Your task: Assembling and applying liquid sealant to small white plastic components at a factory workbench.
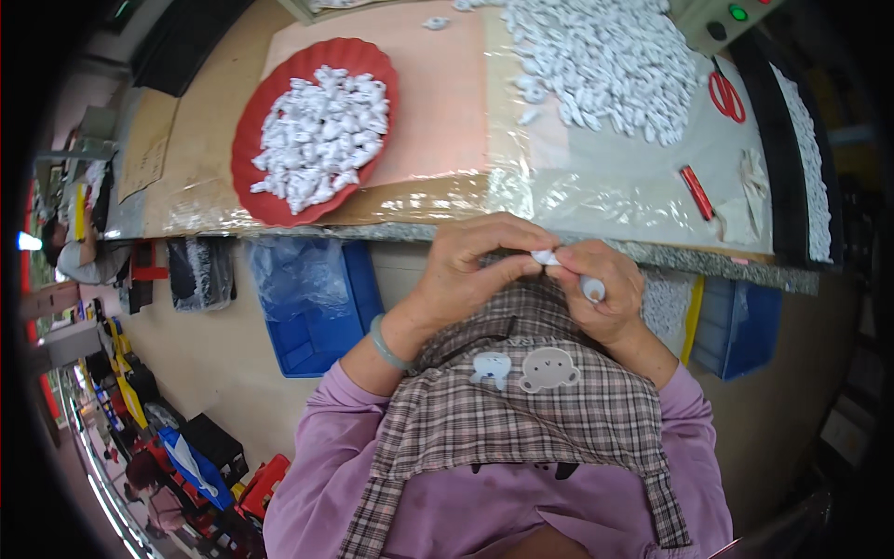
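Head view: two hands (535,270), perhaps one white piece (544,257).

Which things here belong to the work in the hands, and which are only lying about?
In use:
- left hand and right hand, pinching one small white part
- red dish of white parts
- loose heap of white parts

Lying about:
- red scissors
- small red tool
- blue bin

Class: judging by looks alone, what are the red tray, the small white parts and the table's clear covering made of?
Red tray: likely moulded plastic, smooth with a slight sheen. Small white parts: probably plastic, uniform and glossy. Clear covering: thin plastic film, wrinkled and reflective.
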A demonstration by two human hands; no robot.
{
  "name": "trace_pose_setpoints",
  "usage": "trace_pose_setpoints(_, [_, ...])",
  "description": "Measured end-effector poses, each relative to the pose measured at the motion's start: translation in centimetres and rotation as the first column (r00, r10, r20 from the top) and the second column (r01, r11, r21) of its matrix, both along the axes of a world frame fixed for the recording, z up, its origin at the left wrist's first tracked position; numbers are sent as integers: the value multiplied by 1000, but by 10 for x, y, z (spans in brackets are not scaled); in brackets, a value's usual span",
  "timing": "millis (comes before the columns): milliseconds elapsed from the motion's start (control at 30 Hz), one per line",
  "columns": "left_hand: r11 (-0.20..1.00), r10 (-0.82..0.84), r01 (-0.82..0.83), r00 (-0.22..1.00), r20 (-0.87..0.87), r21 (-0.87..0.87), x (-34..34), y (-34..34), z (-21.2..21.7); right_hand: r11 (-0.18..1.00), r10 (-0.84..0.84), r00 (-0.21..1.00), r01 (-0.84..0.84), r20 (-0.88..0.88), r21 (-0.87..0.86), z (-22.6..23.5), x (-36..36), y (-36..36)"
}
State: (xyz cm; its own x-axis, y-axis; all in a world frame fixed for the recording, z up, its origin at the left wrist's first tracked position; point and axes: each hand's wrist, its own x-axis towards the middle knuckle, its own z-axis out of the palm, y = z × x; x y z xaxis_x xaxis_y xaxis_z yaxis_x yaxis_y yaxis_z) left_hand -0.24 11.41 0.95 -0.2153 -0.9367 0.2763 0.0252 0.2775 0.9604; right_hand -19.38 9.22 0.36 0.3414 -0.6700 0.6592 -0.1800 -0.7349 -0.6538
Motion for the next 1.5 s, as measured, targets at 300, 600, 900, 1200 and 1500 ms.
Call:
trace_pose_setpoints(300, [705, 707, -579, 621, 340, -409, 66, -22, 44, 979, 54, 998, -44, -42, 201, 19, -10, -14])
trace_pose_setpoints(600, [740, 647, -285, 551, 527, -609, 36, -69, 32, 973, 36, 996, -17, -78, 231, 9, -27, -13])
trace_pose_setpoints(900, [833, 543, -273, 570, 617, -481, -6, -144, 3, 966, -34, 994, 58, -99, 251, 10, -33, -11])
trace_pose_setpoints(1200, [874, 470, -163, 522, 712, -457, -8, -149, 2, 954, -48, 995, 70, -83, 291, 8, -36, -14])
trace_pose_setpoints(1500, [926, 107, -37, 980, -168, 375, -5, -91, 26, 741, -5, 936, -234, 353, 630, 3, -46, -18])
